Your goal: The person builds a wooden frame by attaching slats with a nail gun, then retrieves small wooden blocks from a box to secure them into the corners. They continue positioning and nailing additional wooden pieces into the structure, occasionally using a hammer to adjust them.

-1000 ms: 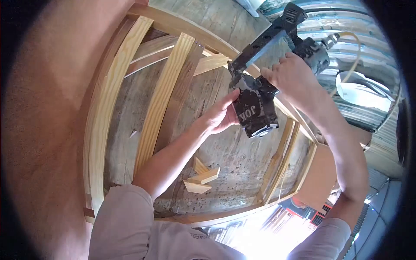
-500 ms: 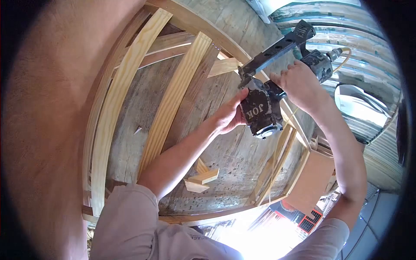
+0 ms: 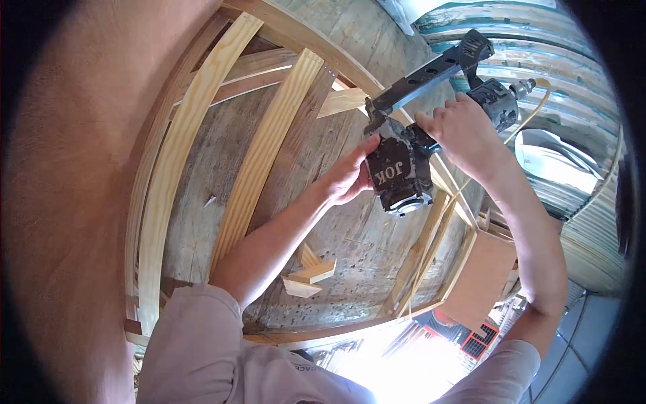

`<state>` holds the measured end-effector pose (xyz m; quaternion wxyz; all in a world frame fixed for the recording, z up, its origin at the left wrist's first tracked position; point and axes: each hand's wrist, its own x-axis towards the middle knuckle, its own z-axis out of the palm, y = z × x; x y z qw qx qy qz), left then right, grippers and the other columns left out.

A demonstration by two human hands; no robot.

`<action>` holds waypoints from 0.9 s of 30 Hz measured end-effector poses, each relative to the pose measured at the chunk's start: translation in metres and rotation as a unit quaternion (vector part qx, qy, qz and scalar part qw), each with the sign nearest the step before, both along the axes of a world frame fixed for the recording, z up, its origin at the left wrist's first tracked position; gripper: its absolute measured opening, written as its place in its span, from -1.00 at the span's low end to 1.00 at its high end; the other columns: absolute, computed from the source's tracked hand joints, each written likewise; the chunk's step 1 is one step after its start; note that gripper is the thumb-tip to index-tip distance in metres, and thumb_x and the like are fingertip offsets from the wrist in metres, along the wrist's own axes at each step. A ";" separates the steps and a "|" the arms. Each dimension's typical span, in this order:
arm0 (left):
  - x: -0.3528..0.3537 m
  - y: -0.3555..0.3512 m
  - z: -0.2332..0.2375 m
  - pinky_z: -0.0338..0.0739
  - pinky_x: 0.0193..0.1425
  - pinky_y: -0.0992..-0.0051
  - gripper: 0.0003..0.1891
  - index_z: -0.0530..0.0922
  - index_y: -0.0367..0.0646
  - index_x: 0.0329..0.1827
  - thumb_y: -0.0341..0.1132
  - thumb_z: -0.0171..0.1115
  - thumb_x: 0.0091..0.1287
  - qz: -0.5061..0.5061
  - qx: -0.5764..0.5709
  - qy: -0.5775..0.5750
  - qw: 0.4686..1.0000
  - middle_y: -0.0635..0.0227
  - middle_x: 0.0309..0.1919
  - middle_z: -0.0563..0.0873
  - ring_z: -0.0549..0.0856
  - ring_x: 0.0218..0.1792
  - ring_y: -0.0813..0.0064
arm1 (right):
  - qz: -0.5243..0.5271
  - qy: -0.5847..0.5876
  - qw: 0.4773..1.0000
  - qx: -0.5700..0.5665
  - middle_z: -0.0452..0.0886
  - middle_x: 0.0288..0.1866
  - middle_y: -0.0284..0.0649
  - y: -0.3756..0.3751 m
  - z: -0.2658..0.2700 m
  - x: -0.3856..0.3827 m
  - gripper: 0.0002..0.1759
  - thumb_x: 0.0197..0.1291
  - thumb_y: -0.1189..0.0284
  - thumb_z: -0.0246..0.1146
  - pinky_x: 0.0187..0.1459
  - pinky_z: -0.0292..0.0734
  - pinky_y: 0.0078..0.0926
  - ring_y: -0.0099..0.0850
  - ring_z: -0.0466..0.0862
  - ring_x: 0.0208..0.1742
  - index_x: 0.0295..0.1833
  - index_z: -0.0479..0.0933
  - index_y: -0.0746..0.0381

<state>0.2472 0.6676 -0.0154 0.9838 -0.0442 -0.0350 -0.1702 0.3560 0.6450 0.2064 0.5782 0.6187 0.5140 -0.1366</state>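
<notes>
Weathered grey plank bench [image 3: 350, 249], head view: a pale pine slatted frame [image 3: 262, 155] lies on it, with bare boards open between the slats. Black pneumatic nail gun [image 3: 398, 172], nose at the frame's far rail. Left hand [image 3: 346, 176] cupped around the gun's head; right hand [image 3: 464, 135] closed on its handle. Small pine offcuts [image 3: 306, 273] lie well apart, near the bench's front edge.

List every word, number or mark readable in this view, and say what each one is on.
"JOK": pale letters on the black body of the nail gun.
Small print on the shirt at the bottom edge is too small and cut off to read.
No other text is legible.
</notes>
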 end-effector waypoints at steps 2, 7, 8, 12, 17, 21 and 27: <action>0.000 -0.002 -0.003 0.61 0.05 0.26 -0.41 0.48 -0.12 0.17 0.22 0.03 0.40 0.027 0.031 -0.005 0.999 0.34 -0.04 0.72 0.72 -0.06 0.48 | 0.009 -0.005 1.000 -0.006 0.63 -0.40 -0.37 0.001 -0.004 0.002 -0.63 0.12 0.51 0.17 -0.05 0.42 -0.41 -0.40 0.67 -0.23 0.08 0.49 0.05; 0.000 0.005 0.000 0.56 0.13 0.31 -0.47 0.53 -0.13 0.09 0.18 0.06 0.40 0.004 0.001 0.025 1.000 0.34 -0.08 0.73 0.71 -0.07 0.47 | -0.049 -0.004 0.998 -0.045 0.62 -0.34 -0.35 0.012 -0.007 0.000 -0.60 0.12 0.50 0.17 -0.04 0.42 -0.41 -0.39 0.66 -0.19 0.12 0.47 0.07; 0.002 0.006 -0.003 0.58 0.11 0.31 -0.52 0.53 -0.13 0.08 0.12 0.10 0.40 -0.004 -0.014 0.018 1.000 0.36 -0.08 0.73 0.72 -0.09 0.49 | -0.019 0.016 1.000 -0.011 0.62 -0.32 -0.34 0.007 -0.005 -0.004 -0.59 0.10 0.50 0.19 -0.04 0.42 -0.41 -0.37 0.65 -0.17 0.12 0.47 0.08; -0.007 0.012 -0.001 0.55 0.19 0.32 -0.45 0.39 -0.19 0.26 -0.05 0.29 0.33 0.020 -0.017 -0.040 0.999 0.29 -0.01 0.68 0.68 -0.01 0.45 | 0.035 0.099 0.961 0.255 0.57 -0.31 -0.31 -0.002 0.025 -0.059 -0.63 0.01 0.47 0.30 -0.09 0.46 -0.32 -0.32 0.60 -0.21 0.00 0.51 0.16; -0.007 0.010 -0.002 0.48 0.27 0.27 -0.23 0.18 -0.13 0.42 -0.25 0.44 0.22 0.008 0.004 -0.066 0.998 0.30 0.16 0.56 0.58 0.15 0.41 | -0.588 0.110 0.688 0.410 0.64 -0.12 -0.18 -0.070 0.064 -0.124 -0.71 0.12 0.37 0.37 -0.19 0.54 -0.47 -0.44 0.64 -0.19 -0.09 0.56 0.27; -0.014 0.011 0.010 0.38 0.36 0.27 -0.14 0.16 -0.15 0.45 -0.31 0.51 0.14 0.005 0.055 -0.098 0.994 0.30 0.28 0.46 0.46 0.29 0.40 | -0.519 0.233 0.239 0.787 0.63 0.03 -0.09 -0.094 -0.028 -0.115 -0.64 0.25 0.41 0.26 0.17 0.45 -0.39 -0.43 0.61 0.04 0.13 0.49 0.30; -0.004 0.010 0.009 0.49 0.20 0.39 -0.32 0.36 -0.23 0.31 -0.31 0.51 0.15 0.066 0.310 -0.087 0.944 0.28 0.08 0.62 0.58 0.11 0.51 | -0.455 0.429 0.182 0.758 0.58 0.07 0.16 -0.086 -0.046 -0.072 -0.80 0.04 0.64 0.27 0.36 0.26 0.02 -0.02 0.54 0.22 -0.18 0.48 0.29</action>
